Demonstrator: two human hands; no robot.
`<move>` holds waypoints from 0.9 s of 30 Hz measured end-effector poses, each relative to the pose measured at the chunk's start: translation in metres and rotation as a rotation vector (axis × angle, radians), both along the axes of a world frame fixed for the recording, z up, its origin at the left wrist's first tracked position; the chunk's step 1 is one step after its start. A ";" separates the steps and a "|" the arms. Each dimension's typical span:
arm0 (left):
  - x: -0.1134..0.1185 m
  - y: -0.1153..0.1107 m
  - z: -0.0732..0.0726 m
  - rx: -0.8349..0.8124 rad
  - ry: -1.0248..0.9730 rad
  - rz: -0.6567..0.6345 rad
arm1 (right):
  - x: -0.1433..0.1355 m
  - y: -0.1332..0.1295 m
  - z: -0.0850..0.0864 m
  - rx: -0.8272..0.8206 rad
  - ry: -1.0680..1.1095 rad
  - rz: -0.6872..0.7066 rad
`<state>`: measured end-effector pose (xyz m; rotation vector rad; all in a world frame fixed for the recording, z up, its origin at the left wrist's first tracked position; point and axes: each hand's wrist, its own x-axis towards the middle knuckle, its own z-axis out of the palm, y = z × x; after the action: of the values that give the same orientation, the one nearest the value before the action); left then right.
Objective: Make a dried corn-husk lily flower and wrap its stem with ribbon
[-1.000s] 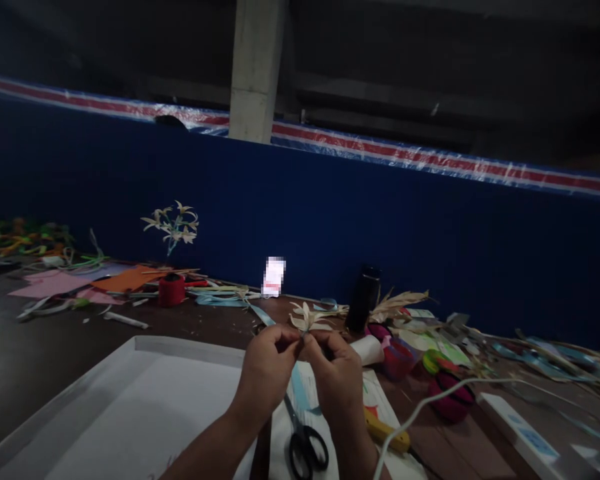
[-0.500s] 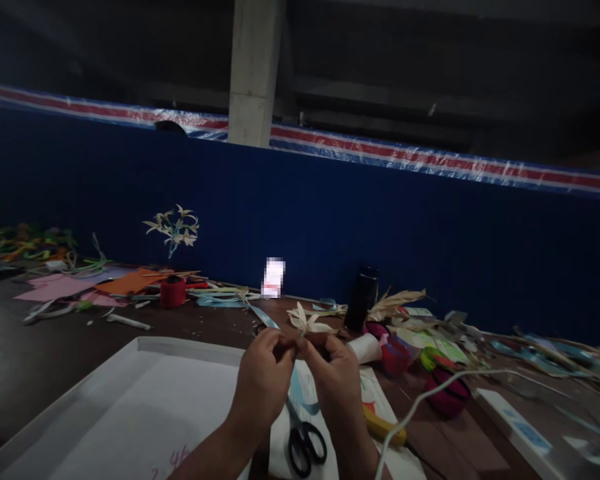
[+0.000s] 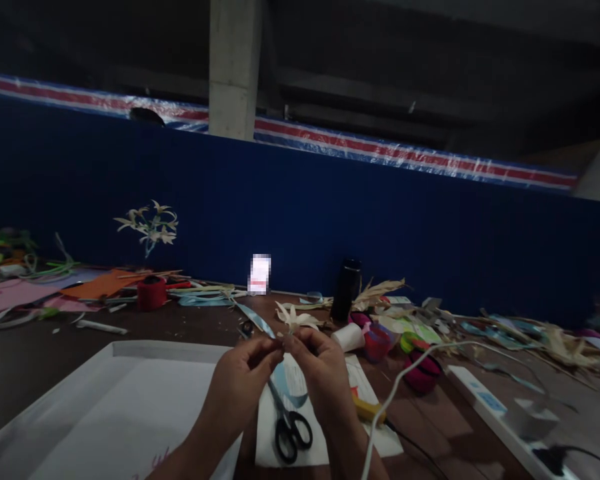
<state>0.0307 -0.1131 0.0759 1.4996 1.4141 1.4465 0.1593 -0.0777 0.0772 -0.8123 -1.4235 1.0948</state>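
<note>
A cream flower with pointed petals (image 3: 294,316) stands up between my two hands. My right hand (image 3: 320,363) pinches its base with thumb and forefinger. Close against it, my left hand (image 3: 247,370) has thumb and forefinger pressed together beside the stem; what lies between them is too small to make out. A light blue ribbon (image 3: 257,320) runs behind my fingers, and more blue strip curves below them. Black-handled scissors (image 3: 293,435) lie on white paper (image 3: 307,453) under my hands.
A white tray (image 3: 115,413) lies at the left. Behind stand a lit phone (image 3: 259,275), a black bottle (image 3: 347,290) and a flower spray (image 3: 150,227). To the right are a white roll (image 3: 349,338), a yellow-handled tool (image 3: 369,410), a white cable (image 3: 395,387) and a power strip (image 3: 495,413).
The view has turned a little to the right, so the surroundings sit further left. Both hands remain together at the flower's base, their fingers only slightly shifted.
</note>
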 end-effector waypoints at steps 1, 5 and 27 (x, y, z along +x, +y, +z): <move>0.000 -0.001 0.000 -0.021 -0.021 -0.013 | 0.000 0.000 0.000 0.017 -0.017 -0.006; -0.002 -0.001 -0.001 -0.030 -0.038 0.008 | 0.001 0.000 0.000 0.107 -0.103 -0.049; 0.004 -0.004 -0.003 0.015 -0.064 0.159 | -0.001 -0.002 -0.004 0.112 -0.072 -0.022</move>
<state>0.0342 -0.1170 0.0733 1.3634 1.5151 1.5891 0.1581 -0.0793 0.0731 -0.7916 -1.5189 0.9684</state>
